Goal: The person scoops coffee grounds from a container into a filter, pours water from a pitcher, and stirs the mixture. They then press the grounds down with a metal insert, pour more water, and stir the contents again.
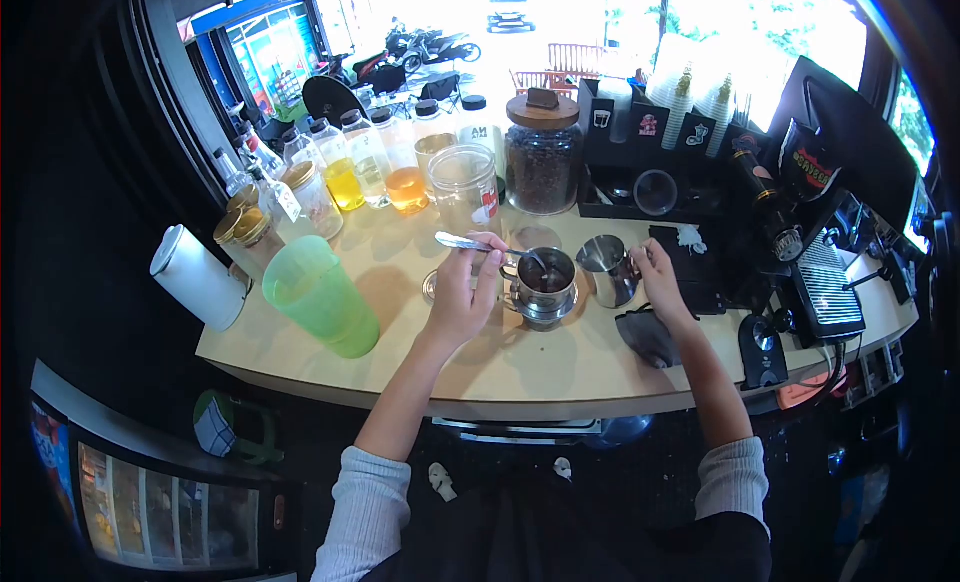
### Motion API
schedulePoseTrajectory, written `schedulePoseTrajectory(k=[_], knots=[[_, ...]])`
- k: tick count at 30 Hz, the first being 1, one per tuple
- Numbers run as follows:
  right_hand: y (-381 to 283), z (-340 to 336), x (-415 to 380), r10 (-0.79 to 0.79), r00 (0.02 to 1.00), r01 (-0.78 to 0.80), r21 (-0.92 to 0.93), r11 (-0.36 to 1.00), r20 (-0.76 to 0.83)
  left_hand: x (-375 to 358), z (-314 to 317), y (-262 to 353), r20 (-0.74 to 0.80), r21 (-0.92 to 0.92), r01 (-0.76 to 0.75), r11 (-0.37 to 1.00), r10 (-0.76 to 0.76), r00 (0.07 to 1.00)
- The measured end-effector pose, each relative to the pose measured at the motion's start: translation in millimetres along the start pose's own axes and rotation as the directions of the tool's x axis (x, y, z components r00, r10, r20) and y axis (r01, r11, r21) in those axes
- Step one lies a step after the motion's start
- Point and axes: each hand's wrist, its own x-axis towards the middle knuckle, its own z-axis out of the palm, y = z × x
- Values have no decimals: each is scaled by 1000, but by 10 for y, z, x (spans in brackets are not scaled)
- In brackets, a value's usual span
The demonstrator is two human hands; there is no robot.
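Left hand (472,290) pinches a spoon (487,244), its tip lost in the dark contents of the metal dripper (545,292) on the worktop (408,368). Right of that dripper, the right hand (656,274) grips a steel pitcher (606,271) by its handle, mostly covered by the fingers. Beyond the dripper stands a lidded jar (543,160); whatever supports the dripper underneath is hard to make out.

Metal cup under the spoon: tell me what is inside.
The metal cup holds something dark, and the spoon in the left hand dips into it. What lies beneath the dark surface is covered.
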Motion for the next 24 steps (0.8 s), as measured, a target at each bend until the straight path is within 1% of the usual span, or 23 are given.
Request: schedulePoseTrajectory(k=[3,5,6,8,9,10,11,12,14,15,17,18,19,20,22,23,24], knots=[[138,-6,1,1,1000,-1,-13,1000,-16,-3,33,5,-19,20,0,1000,1,1000],[198,-25,-16,14,1000,-13,56,998,-19,-2,39,21,-17,47,-4,999,5,1000],[224,-45,-14,15,1000,-13,57,998,-22,7,42,31,-13,47,-5,999,5,1000],[246,-108,-21,75,997,-75,-8,997,9,18,65,55,-16,107,-90,990,93,996],[242,-138,-21,79,997,-79,-10,997,6,25,76,61,-14,104,-88,991,90,996],[234,-172,-14,61,998,-57,-179,982,16,34,87,65,22,125,-55,991,52,998],[192,-189,-14,45,999,-32,-343,939,29,39,97,74,57,147,-23,989,14,998],[146,-202,-10,45,999,-33,-345,938,28,47,118,90,57,145,-22,989,14,998],[3,-228,6,-114,990,143,-597,789,86,78,176,127,88,153,-90,984,78,993],[-244,-163,-33,-117,989,145,-600,787,87,91,196,135,85,151,-93,984,81,993],[-977,137,-183,-195,967,237,-306,922,162,119,244,147,139,239,-170,956,139,980],[-1191,262,-264,-218,950,262,-191,946,223,138,276,142,137,238,-169,957,139,981],[-1350,372,-341,-244,929,273,-71,959,277,156,313,132,173,306,-249,919,204,964],[-1486,469,-391,-239,931,268,-73,961,275,160,351,128,215,368,-328,870,264,940],[-1643,594,-456,-402,813,524,-226,821,422,141,399,163,227,358,-350,866,283,932],[-1577,605,-429,-400,815,520,-227,823,420,132,407,177,234,352,-372,859,304,924],[-1464,628,-368,-499,763,620,-247,745,410,135,392,174,236,351,-370,860,302,924]])
